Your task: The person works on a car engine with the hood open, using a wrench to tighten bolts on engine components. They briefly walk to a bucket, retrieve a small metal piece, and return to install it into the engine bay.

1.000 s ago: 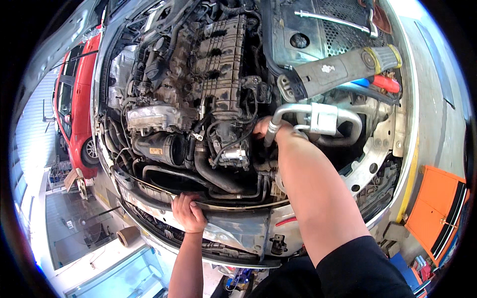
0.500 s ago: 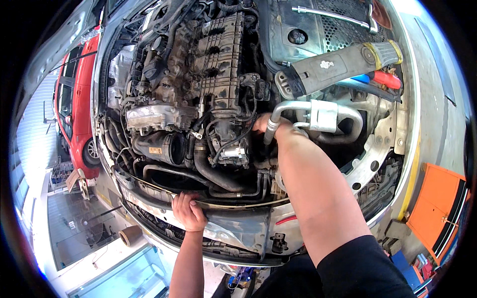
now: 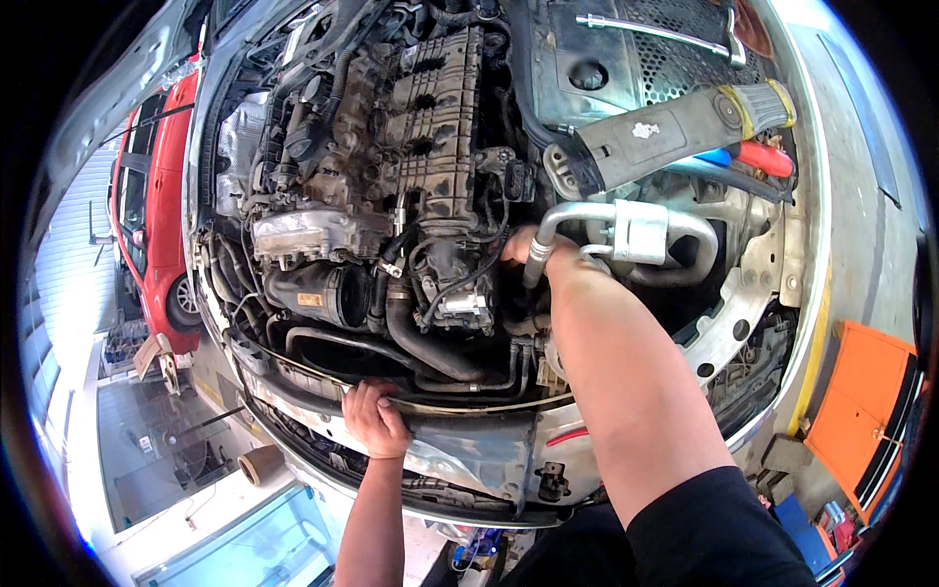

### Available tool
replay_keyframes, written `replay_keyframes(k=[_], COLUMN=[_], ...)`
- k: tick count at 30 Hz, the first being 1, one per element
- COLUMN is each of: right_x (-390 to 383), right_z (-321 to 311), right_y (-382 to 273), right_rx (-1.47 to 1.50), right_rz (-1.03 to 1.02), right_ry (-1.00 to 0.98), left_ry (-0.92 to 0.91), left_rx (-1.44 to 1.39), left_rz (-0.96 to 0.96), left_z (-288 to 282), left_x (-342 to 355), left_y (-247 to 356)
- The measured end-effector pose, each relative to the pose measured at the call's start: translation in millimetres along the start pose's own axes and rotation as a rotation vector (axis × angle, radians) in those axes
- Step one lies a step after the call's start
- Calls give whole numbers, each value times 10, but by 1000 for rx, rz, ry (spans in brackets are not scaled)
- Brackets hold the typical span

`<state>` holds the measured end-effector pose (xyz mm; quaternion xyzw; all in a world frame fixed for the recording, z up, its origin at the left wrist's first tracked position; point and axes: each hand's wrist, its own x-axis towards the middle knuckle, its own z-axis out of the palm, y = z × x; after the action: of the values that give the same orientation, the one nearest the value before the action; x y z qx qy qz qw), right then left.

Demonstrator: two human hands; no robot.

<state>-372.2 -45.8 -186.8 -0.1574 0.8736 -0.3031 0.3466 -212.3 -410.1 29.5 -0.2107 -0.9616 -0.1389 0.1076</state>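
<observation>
An open car engine bay lies in front of me. My left hand is closed over the edge of the front crossmember, its fingertips curled inward out of sight. My right arm reaches down into the bay, and my right hand sits low beside the engine's black throttle housing. A bent metal air-conditioning pipe passes over that hand, and its fingers are hidden among the parts. The black intake manifold rises just beyond. A thick black hose runs between my two hands.
A grey air duct lies across the right of the bay, beside a red-and-blue-handled tool. A long chrome ratchet wrench rests on the cover at the far right. Outside stand an orange cabinet and a red car.
Both hands hold nearly the same places. The whole view has shifted slightly, and the right hand's wrist appears turned a little.
</observation>
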Motion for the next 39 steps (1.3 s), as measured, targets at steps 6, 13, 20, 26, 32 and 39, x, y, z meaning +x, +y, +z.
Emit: replay_keyframes(k=[6,13,20,26,32,39], right_x=[100,441,-116,-142,163,103], right_z=[138,516,-40,-24,265,308], right_y=[121,726,-182,-206,134,99], right_rx=[144,-101,207,603,715,1175], right_rz=[79,-130,-6,296,152,329], right_ry=[68,135,51,33,1,2], left_ry=[11,14,8,-1,-20,-21], left_rx=[-5,-45,-7,25,18,23], left_rz=[-9,18,-15,-22,1,23], left_z=[-1,16,-76,-56,-8,16], left_x=[0,102,-25,-57,-30,-24], left_y=[-24,53,-5,-29,34,26])
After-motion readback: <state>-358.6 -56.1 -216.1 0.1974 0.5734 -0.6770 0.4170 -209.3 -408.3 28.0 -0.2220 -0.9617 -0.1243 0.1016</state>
